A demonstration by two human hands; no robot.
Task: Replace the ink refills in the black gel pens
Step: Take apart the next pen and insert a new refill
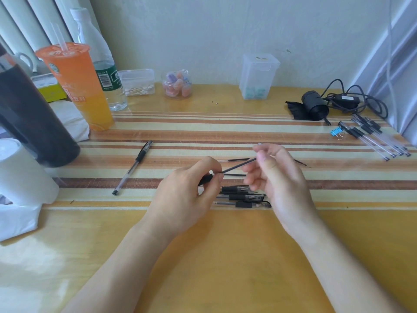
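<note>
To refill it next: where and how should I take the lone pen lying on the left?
Probably take the pen at its black rubber sleeve, pinching from above, fingers across its length. It lies flat and slanted on the table, with free room on both sides.

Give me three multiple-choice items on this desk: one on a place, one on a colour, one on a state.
1. The binder clip lies: A) beside the far-right pens; B) against the bottle; C) by the cotton swabs.
2. The straw cup is: A) green; B) orange; C) blue.
3. The refill is: A) flat on the table; B) raised between left hand and right hand; C) inside a capped pen.
Key: 1A, it sits at that bundle's left; 2B, lid and body are orange; 3B, it sticks out of the pen gripped by the left fingers.
</note>
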